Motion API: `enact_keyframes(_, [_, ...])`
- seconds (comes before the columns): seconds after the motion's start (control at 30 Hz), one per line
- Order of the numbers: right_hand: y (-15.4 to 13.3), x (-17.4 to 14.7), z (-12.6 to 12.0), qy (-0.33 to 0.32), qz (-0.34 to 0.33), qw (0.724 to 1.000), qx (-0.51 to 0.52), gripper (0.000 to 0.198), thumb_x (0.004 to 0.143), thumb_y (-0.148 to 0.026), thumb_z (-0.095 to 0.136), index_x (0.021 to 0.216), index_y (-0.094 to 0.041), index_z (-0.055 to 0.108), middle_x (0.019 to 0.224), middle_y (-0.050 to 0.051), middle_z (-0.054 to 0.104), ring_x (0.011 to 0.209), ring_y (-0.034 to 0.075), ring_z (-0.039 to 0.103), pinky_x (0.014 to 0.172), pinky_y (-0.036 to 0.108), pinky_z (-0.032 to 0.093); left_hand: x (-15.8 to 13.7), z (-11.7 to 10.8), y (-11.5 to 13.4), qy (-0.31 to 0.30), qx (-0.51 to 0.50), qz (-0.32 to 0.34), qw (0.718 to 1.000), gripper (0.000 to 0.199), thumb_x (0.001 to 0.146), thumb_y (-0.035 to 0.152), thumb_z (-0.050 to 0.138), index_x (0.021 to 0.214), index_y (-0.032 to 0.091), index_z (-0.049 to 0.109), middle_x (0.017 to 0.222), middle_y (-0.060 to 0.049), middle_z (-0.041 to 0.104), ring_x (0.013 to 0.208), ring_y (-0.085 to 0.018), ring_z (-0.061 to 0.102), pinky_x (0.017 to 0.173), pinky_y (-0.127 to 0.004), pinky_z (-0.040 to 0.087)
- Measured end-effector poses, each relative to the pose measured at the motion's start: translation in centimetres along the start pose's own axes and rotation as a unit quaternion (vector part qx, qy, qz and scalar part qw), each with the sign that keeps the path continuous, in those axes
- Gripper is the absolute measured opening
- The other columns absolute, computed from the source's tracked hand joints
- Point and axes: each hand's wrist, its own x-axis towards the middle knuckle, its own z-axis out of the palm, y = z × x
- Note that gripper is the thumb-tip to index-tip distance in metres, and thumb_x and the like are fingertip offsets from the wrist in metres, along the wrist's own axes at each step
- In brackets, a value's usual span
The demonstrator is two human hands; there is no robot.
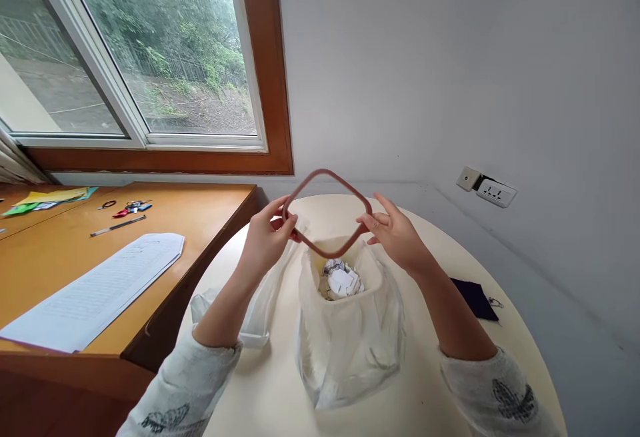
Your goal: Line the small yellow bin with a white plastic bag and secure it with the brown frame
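Holding up a ring point(330, 254) above a bag point(350, 350).
The ring, brown and square with rounded corners, is gripped at one corner between thumb and fingers of the left hand point(267, 234) and at the opposite corner by those of the right hand point(393, 230), one finger of which is stretched out. Its lowest corner is pointed at the bag's open mouth; whether the two are touching cannot be told. White paper point(345, 280) is contained in the bag, which is set on a round table point(280, 384). To the right, a dark cloth point(473, 298) is laid; on the desk point(210, 210), sheets point(115, 284), a pen point(118, 226) and keys point(134, 208) are spread.
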Motion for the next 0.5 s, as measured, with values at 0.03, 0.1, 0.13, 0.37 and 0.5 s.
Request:
enact_keyframes(0.03, [-0.1,-0.3,0.1,-0.02,0.014,0.999,0.033,0.075,0.081,-0.047,0.051,0.141,-0.022,0.015,0.105,0.008,0.063,0.088,0.019,0.062,0.069,0.03,0.053,0.0,0.1,0.0,0.013,-0.022,-0.001,1.0,0.041,0.075,0.028,0.058,0.114,0.016,0.055,0.074,0.001,0.052,0.054,-0.01,0.057,0.057,-0.03,0.055])
enact_keyframes(0.1, [0.0,-0.8,0.7,-0.064,0.035,0.994,0.078,0.073,0.081,-0.047,0.052,0.14,-0.023,0.017,0.106,0.009,0.062,0.086,0.019,0.064,0.066,0.03,0.055,-0.2,0.5,0.0,0.035,-0.066,-0.005,0.997,0.046,0.073,0.028,0.06,0.117,0.017,0.052,0.073,0.004,0.049,0.055,-0.009,0.057,0.061,-0.032,0.057])
enact_keyframes(0.13, [0.0,-1.0,1.2,-0.081,0.041,0.991,0.093,0.072,0.081,-0.046,0.053,0.14,-0.023,0.019,0.107,0.01,0.062,0.086,0.019,0.064,0.066,0.03,0.055,-0.4,0.9,0.0,0.043,-0.088,-0.007,0.995,0.048,0.073,0.028,0.061,0.119,0.018,0.05,0.073,0.004,0.048,0.056,-0.008,0.057,0.063,-0.033,0.057])
enact_keyframes(0.37, [0.4,-1.4,3.8,-0.067,0.012,0.981,0.181,0.067,0.082,-0.043,0.05,0.137,-0.019,0.02,0.101,0.009,0.061,0.084,0.019,0.064,0.069,0.033,0.055,-2.7,4.2,-0.4,0.016,-0.172,-0.023,0.985,0.061,0.076,0.026,0.06,0.13,0.023,0.032,0.075,0.004,0.052,0.067,-0.011,0.06,0.072,-0.034,0.055])
enact_keyframes(0.5, [0.4,-1.1,3.4,-0.014,-0.04,0.982,0.184,0.063,0.083,-0.045,0.047,0.135,-0.018,0.022,0.086,0.006,0.064,0.077,0.018,0.064,0.067,0.033,0.054,-3.2,3.9,0.1,0.012,-0.109,-0.001,0.994,0.058,0.077,0.025,0.058,0.13,0.019,0.034,0.077,0.0,0.059,0.079,-0.014,0.061,0.079,-0.034,0.051])
